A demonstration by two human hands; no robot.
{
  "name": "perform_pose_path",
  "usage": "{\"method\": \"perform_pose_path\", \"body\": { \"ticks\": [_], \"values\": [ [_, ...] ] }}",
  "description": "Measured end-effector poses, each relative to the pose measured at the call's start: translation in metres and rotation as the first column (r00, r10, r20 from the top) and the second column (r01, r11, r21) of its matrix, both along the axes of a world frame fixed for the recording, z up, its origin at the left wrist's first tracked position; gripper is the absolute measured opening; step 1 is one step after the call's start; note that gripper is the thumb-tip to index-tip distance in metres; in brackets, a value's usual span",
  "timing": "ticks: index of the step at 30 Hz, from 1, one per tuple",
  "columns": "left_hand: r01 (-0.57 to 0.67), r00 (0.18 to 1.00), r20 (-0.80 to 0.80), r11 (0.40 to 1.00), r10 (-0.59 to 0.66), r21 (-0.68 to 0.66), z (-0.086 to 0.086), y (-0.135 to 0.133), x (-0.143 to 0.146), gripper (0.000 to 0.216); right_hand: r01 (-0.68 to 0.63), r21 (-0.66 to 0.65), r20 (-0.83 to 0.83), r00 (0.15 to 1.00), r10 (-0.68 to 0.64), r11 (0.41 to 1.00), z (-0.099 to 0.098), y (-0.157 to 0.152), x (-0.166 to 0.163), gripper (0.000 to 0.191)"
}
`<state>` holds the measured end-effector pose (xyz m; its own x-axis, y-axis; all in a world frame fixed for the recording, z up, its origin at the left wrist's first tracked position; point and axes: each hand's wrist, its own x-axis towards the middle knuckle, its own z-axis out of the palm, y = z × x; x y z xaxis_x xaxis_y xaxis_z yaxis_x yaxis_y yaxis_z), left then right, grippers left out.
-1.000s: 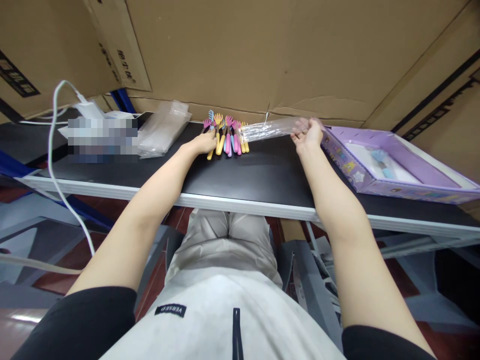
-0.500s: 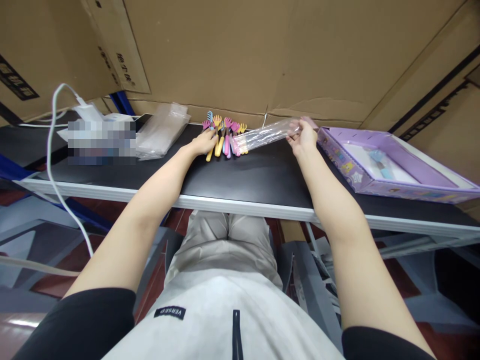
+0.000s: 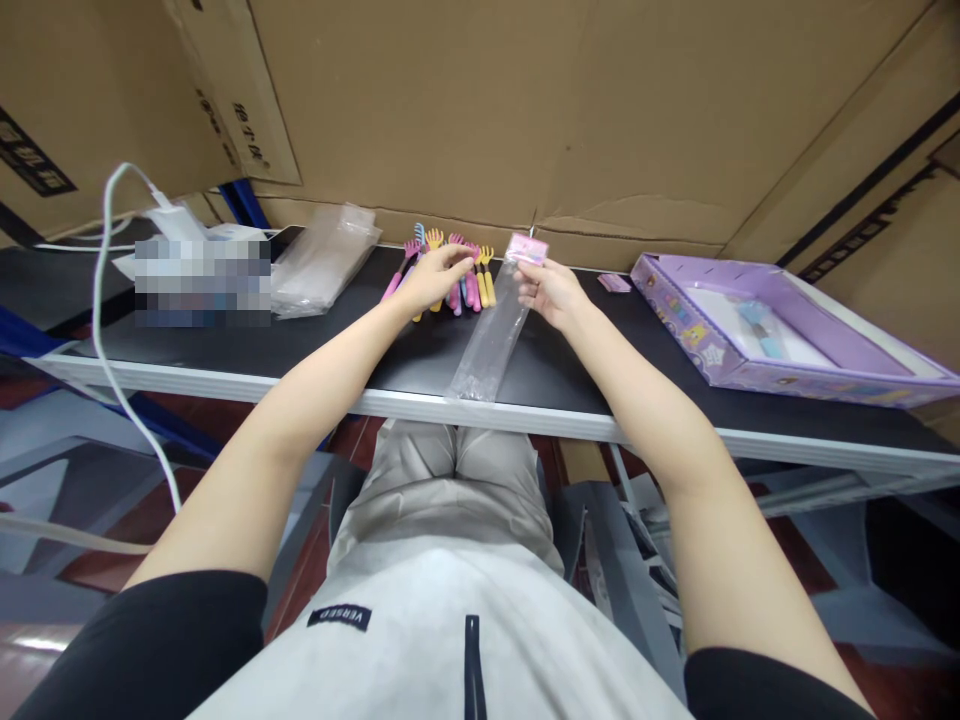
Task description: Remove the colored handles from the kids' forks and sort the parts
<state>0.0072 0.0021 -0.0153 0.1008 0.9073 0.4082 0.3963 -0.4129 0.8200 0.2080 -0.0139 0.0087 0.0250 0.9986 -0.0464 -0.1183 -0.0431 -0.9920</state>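
Observation:
My right hand (image 3: pixel 553 292) is closed, pinching a pink printed card (image 3: pixel 528 249) at the top end of a long clear plastic bag (image 3: pixel 489 345). The bag slants down to the table's front edge, and I see nothing inside it. My left hand (image 3: pixel 439 276) hovers over a bunch of colourful back scratchers (image 3: pixel 486 280) with claw-shaped heads. Its fingers are stretched toward the bag with a gap at the thumb, and no held thing shows. Pink, yellow and blue scratchers lie side by side, partly hidden under this hand.
A purple printed box tray (image 3: pixel 724 365) with a light-blue item inside stands at right. Small pink cards (image 3: pixel 614 283) lie beside it. Clear plastic bags (image 3: pixel 322 265) are stacked at left, near a white cable (image 3: pixel 101 290). Cardboard walls (image 3: pixel 450 120) rise behind the table.
My right hand has moved left with the bag, which has swung to point toward the table's front edge. My left hand has shifted right across the scratchers. The small pink cards at right are now uncovered.

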Motion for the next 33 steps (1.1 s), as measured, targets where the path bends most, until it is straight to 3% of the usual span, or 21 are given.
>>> {"method": "perform_pose_path", "body": {
  "ticks": [3,8,13,16,23,28,33],
  "values": [
    [0.09,0.985,0.156,0.985,-0.067,-0.146,0.002,-0.012,0.015,0.014,-0.091,-0.035,-0.018,0.996,0.09,0.995,-0.002,-0.01,-0.01,0.019],
    [0.102,0.978,0.2,0.967,-0.055,-0.233,0.003,-0.016,0.02,0.025,-0.213,-0.037,-0.022,0.977,0.212,0.976,-0.01,-0.015,-0.022,0.018],
    [-0.005,0.966,0.252,0.972,0.066,-0.235,-0.005,0.001,0.013,0.023,-0.062,0.023,-0.065,0.996,0.063,0.998,-0.015,-0.011,-0.023,0.032],
    [-0.03,0.959,0.271,0.978,0.086,-0.206,-0.01,0.011,0.01,0.016,-0.102,0.063,-0.035,0.994,0.105,0.993,-0.014,-0.011,-0.021,0.03],
    [0.047,0.953,0.302,0.981,0.012,-0.186,-0.007,0.006,0.009,0.012,-0.169,0.122,0.056,0.985,0.163,0.978,-0.014,-0.006,-0.013,0.009],
    [0.137,0.934,0.351,0.975,-0.069,-0.173,-0.003,-0.001,0.01,0.01,-0.16,0.189,0.12,0.983,0.138,0.969,-0.02,0.006,-0.008,0.025],
    [0.123,0.966,0.245,0.982,-0.085,-0.142,-0.001,-0.006,0.011,0.022,-0.113,0.249,0.153,0.985,0.076,0.962,-0.024,0.017,-0.002,0.014]
  ]
}}
